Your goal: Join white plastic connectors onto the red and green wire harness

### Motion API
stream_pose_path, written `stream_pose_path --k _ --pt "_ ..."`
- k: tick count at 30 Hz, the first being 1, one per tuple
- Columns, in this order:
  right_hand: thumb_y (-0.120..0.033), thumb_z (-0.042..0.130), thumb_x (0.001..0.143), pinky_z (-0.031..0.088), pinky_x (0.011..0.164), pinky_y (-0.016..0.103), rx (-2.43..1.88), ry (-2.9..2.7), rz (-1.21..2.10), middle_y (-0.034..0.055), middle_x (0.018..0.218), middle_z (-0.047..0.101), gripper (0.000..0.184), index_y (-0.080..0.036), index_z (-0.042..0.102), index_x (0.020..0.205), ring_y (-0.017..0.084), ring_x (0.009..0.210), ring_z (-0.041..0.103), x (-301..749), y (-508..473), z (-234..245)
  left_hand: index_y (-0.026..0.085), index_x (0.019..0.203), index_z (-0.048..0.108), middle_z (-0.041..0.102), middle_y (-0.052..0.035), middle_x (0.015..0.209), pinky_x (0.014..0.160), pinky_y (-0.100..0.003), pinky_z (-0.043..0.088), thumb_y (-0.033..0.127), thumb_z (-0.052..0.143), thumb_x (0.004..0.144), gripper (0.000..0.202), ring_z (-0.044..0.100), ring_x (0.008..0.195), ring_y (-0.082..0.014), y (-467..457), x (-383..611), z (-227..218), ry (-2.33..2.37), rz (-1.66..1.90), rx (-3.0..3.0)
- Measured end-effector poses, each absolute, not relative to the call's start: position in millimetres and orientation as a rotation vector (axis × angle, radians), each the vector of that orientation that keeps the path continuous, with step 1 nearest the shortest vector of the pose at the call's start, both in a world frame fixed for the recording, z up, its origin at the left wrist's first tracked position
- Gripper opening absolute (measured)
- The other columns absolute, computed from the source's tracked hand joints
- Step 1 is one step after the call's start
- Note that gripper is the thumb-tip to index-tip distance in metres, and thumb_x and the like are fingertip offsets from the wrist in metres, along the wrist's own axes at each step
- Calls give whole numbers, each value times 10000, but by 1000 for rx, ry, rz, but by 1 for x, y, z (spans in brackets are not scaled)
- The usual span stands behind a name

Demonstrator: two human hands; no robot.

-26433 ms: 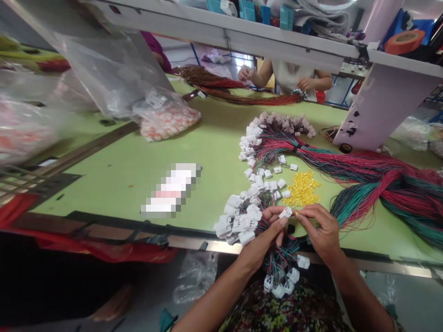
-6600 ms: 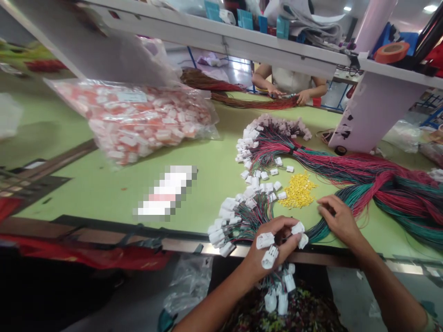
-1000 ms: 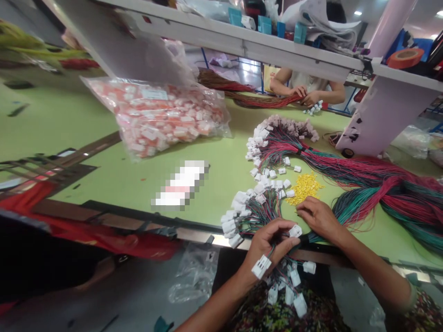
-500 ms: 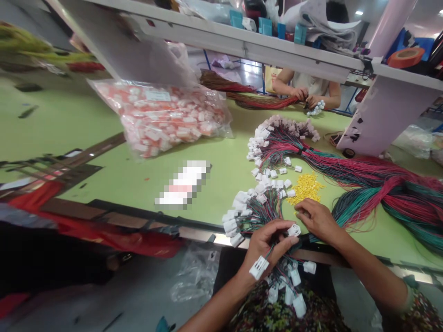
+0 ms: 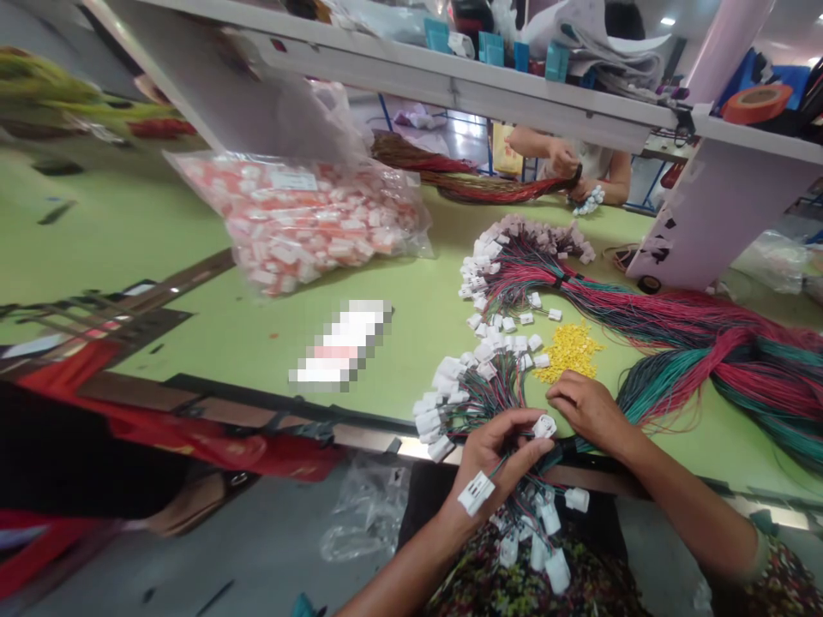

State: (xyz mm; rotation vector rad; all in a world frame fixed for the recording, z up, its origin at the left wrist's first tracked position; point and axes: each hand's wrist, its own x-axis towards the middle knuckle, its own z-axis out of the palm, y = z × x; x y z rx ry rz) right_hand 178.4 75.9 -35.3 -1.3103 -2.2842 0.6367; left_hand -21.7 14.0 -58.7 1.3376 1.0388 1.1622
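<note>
Between the thumb and forefinger of my left hand [image 5: 498, 458] is a white connector [image 5: 544, 426], held at the table's front edge. Other wired white connectors hang below that hand, and one white connector [image 5: 477, 493] lies against its wrist. My right hand [image 5: 588, 407] is just in front of a heap of small yellow pieces [image 5: 569, 351], its thumb and fingertips pinched together; whether a piece is between them I cannot make out. Left of the heap, a bundle of wires ending in white connectors [image 5: 450, 377] lies on the green table [image 5: 244, 343].
A second wire bundle [image 5: 617, 300] stretches right across the table. Toward the back left lies a clear bag of orange-and-white parts [image 5: 309, 223]. A shelf [image 5: 450, 86] spans above. Across the table a person's hands [image 5: 569, 167] handle wires. A pixelated item [image 5: 344, 343] lies mid-table.
My right hand has shifted very slightly, its fingertips drawn closer together. At the far left, a person's foot has come into view. The person opposite has raised one hand.
</note>
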Motion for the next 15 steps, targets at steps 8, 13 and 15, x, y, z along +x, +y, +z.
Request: stream_pose_path --k 8,13,15 --pt "-213 616 971 533 765 287 -1159 -1938 697 42 884 687 105 -207 716 941 182 831 656 176 48 -4 208 974 754 775 -38 832 655 -276 554 302 817 788 218 649 686 -150 13 -15 -55 1071 1257 1332" --pt "-189 573 999 542 732 270 -1056 -1902 685 33 879 675 131 -214 701 990 169 818 653 172 18 19 197 945 749 732 -16 765 599 -249 525 248 802 798 165 609 627 -130 12 -14 -45 1066 1343 1444" --pt "-171 558 1007 541 736 278 -1016 -1936 614 36 886 672 143 -212 693 1027 170 823 653 171 12 19 188 947 742 743 -25 799 610 -248 537 224 790 807 152 623 637 -130 12 -13 -40 1071 1379 1480"
